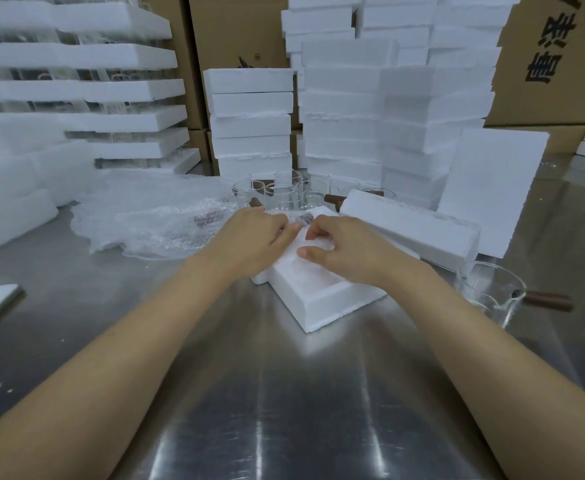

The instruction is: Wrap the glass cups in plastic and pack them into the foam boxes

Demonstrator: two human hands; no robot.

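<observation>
**A:** Nearest us, our forearms cross the tabletop (284,410). Our left grip (253,240) and right grip (343,251) both curl on the wrapped cup (313,242), tucking it into the foam box (318,299).

**B:** So we've nearly packed one. Its brown handle (305,218) seems to point far, so its long axis runs near to far.

**A:** Beyond, bare cups (284,195) and bubble wrap (152,223) wait; we've plenty left.
</observation>
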